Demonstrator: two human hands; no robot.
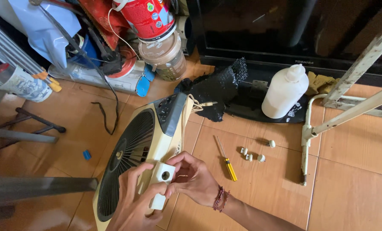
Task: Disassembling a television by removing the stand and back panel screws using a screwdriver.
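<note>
At the top centre of the frame we see a red cylindrical tin (pixel 150 17) with small round badges on its label, standing on a brown-lidded jar (pixel 165 55). In the upper left a pale blue bag (pixel 45 30) hangs over the clutter, and below it, at the left edge, lies a white tube with a red cap (pixel 22 83) and a printed label. Right of centre a plain white plastic bottle (pixel 284 90) stands before the black television (pixel 293 34).

On the tiled floor (pixel 353 196) a cream box fan (pixel 139 158) stands tilted on its edge in the lower middle, its dark round grille facing left. We hold a small white plastic block (pixel 161 182) with a round hole against the fan's near corner. Our left hand (pixel 133 203) comes up from the bottom edge, fingers and thumb closed around the block's lower part. Our right hand (pixel 195 177), with a beaded band at the wrist, curls its fingers over the fan's edge and touches the block's right side; we cannot tell whether its grip pinches the block.

To the right of the hands lie a yellow-handled screwdriver (pixel 227 160) and four small white knobs (pixel 253 152), apart from both hands.
</note>
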